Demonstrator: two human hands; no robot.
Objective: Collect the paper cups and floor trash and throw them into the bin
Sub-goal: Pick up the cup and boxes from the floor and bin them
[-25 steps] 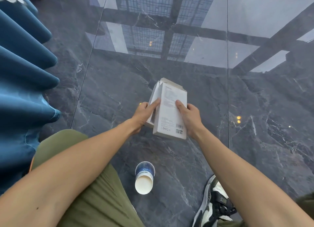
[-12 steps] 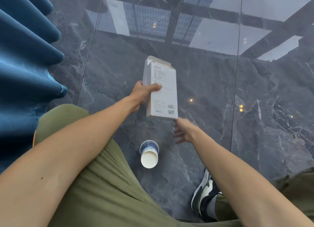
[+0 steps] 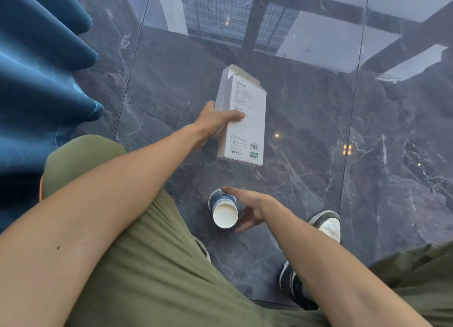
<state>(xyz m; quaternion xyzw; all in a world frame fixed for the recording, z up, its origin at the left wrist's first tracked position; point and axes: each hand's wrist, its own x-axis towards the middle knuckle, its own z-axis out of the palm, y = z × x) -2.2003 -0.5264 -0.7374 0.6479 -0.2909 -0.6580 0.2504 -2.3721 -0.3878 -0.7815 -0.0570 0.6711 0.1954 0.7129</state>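
My left hand (image 3: 212, 123) grips a white cardboard box (image 3: 242, 121) by its left edge, thumb across the printed face, holding it above the floor. A blue and white paper cup (image 3: 224, 212) lies on its side on the dark marble floor, its open mouth facing me. My right hand (image 3: 247, 208) spreads around the cup from the right, index finger over its blue base and thumb near its rim. The fingers are straight and do not close on the cup.
A blue curtain (image 3: 41, 69) hangs in folds along the left. My knees in olive trousers (image 3: 152, 265) fill the foreground, and a black and white shoe (image 3: 328, 225) stands right of the cup. The glossy floor (image 3: 367, 167) reflects a ceiling grid.
My right hand let go of the box and dropped down to the cup. The left hand now holds the box alone, lifted a little farther away.
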